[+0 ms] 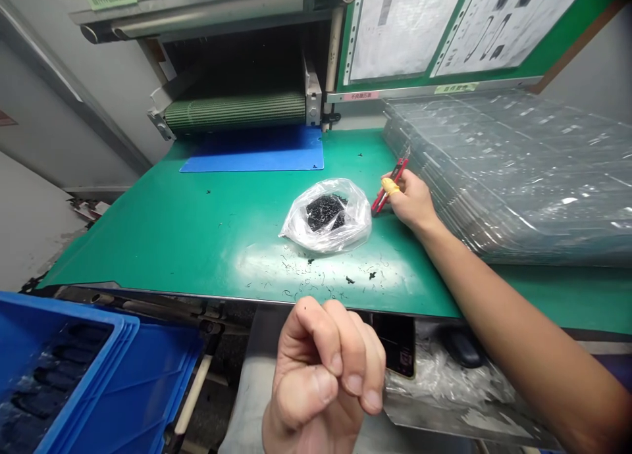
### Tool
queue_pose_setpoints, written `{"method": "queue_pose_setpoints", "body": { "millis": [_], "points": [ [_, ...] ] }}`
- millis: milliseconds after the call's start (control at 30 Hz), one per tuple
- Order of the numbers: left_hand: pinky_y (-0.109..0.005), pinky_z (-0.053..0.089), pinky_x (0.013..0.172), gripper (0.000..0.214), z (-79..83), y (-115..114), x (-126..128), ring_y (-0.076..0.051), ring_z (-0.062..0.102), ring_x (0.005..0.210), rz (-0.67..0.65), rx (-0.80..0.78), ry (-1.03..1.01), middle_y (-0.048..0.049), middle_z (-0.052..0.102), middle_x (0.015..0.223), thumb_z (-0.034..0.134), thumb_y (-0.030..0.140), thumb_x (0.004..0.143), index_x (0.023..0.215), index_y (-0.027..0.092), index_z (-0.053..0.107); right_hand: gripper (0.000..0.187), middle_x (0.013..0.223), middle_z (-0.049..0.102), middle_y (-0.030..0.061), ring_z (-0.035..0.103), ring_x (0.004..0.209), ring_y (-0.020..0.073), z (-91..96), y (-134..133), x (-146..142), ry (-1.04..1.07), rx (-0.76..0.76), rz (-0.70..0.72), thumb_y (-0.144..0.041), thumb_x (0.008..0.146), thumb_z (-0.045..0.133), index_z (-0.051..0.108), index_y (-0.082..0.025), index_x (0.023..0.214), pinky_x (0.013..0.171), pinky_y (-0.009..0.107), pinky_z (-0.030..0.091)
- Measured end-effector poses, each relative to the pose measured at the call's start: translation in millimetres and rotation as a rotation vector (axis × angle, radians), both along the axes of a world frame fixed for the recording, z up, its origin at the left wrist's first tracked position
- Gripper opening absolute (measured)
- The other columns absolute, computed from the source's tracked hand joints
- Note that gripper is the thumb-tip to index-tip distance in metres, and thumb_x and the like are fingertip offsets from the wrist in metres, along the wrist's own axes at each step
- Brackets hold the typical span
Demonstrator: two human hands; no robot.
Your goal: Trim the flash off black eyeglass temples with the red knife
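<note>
My left hand [323, 375] is close to the camera, below the table's front edge. Its fingers are curled, the thumb tip meets the index fingertip, and I see nothing between them. Farther off, my right hand [412, 201] grips red-handled snips [396, 171], tips pointing up and away. A yellow finger cot covers one of its digits. Just left of the snips, a clear plastic bag [358, 227] lies open on the green table [251, 204], with small black scraps [326, 212] inside. Black bits and thin curly trimmings are scattered in front of the bag.
Stacked clear plastic trays [523, 171] stand at the right. A conveyor belt [237, 112] ends at the back, above a blue sheet [257, 152]. Blue crates [158, 375] are at lower left. Below the front edge lie a phone [395, 345] and crumpled clear plastic [444, 375].
</note>
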State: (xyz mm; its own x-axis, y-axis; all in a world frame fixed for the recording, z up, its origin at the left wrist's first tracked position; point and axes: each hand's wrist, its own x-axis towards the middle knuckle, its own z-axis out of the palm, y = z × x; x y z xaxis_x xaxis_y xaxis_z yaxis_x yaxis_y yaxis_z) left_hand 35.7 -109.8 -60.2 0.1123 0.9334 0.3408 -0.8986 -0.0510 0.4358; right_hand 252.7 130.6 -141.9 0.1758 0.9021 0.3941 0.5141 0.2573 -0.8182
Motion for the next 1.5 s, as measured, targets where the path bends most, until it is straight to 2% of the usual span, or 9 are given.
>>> {"method": "queue_pose_setpoints", "body": {
  "millis": [233,367,500,767,933,1133,1367,1433,1500],
  "points": [
    [-0.022,0.026,0.053,0.029,0.9,-2,-1,-0.007,0.03,0.053,0.043,-0.047,-0.041,0.0044,0.028,0.062,0.057,0.019,0.078,0.069,0.018,0.03,0.022,0.074,0.062,-0.0013,0.06,0.06,0.0126,2.2,-1,-1,0.002,-0.027,0.021,-0.034,0.093,0.061,0.061,-0.014,0.103,0.058,0.027,0.052],
    [-0.021,0.028,0.054,0.037,4.5,-3,1,-0.007,0.028,0.054,0.137,-0.105,-0.027,0.0051,0.027,0.063,0.062,0.01,0.069,0.067,0.018,0.026,0.023,0.075,0.062,-0.0009,0.06,0.062,0.0126,1.3,-1,0,-0.007,-0.024,0.023,-0.036,0.093,0.061,0.061,-0.015,0.102,0.059,0.028,0.052],
    [-0.02,0.028,0.052,0.041,6.8,-4,5,-0.006,0.027,0.052,0.195,-0.079,-0.022,0.0063,0.026,0.061,0.061,0.003,0.061,0.064,0.018,0.023,0.023,0.076,0.062,-0.001,0.059,0.061,0.0123,-0.9,0,1,-0.013,-0.026,0.028,-0.035,0.094,0.061,0.061,-0.014,0.103,0.058,0.027,0.052],
    [-0.017,0.033,0.054,0.042,7.4,-6,4,-0.006,0.027,0.055,0.179,-0.161,-0.061,0.0062,0.026,0.064,0.062,0.004,0.064,0.068,0.019,0.023,0.024,0.08,0.063,0.0001,0.06,0.064,0.0131,-1.8,0,1,-0.028,-0.022,0.032,-0.037,0.094,0.06,0.061,-0.015,0.104,0.063,0.029,0.053],
    [-0.016,0.036,0.056,0.043,7.2,-5,2,-0.005,0.027,0.056,0.234,-0.174,-0.086,0.0062,0.026,0.067,0.063,0.002,0.063,0.07,0.019,0.024,0.025,0.078,0.063,-0.0002,0.06,0.063,0.013,-1.4,1,1,-0.012,-0.025,0.036,-0.038,0.094,0.06,0.061,-0.015,0.104,0.062,0.029,0.053],
    [-0.014,0.037,0.055,0.039,2.9,-6,1,-0.006,0.027,0.054,0.316,-0.195,-0.013,0.0062,0.025,0.066,0.063,-0.002,0.066,0.073,0.019,0.031,0.022,0.074,0.061,-0.0016,0.058,0.06,0.0118,1.2,-2,-1,0.036,-0.033,0.038,-0.035,0.093,0.062,0.062,-0.014,0.1,0.059,0.027,0.051],
    [-0.014,0.044,0.056,0.038,4.4,-8,-7,-0.005,0.036,0.056,0.315,-0.188,0.016,0.0056,0.031,0.067,0.063,-0.008,0.061,0.076,0.018,0.04,0.023,0.074,0.058,-0.0023,0.056,0.062,0.0128,18.3,-11,-12,0.21,0.028,0.049,-0.036,0.094,0.059,0.058,-0.015,0.103,0.064,0.029,0.05],
    [-0.014,0.046,0.056,0.035,5.3,-9,-9,-0.005,0.037,0.056,0.296,-0.187,0.006,0.0054,0.032,0.067,0.062,-0.008,0.062,0.076,0.017,0.041,0.022,0.072,0.057,-0.0026,0.054,0.06,0.013,28.8,-26,-18,0.301,0.045,0.037,-0.035,0.093,0.056,0.055,-0.016,0.104,0.062,0.028,0.047],
    [-0.014,0.046,0.055,0.034,6.3,-9,-10,-0.005,0.037,0.055,0.293,-0.22,-0.013,0.0054,0.031,0.066,0.061,-0.008,0.061,0.074,0.017,0.041,0.019,0.07,0.055,-0.0025,0.052,0.059,0.0132,41.0,-54,-28,0.404,0.037,0.05,-0.034,0.092,0.049,0.051,-0.018,0.103,0.06,0.027,0.045]
  ]
}}
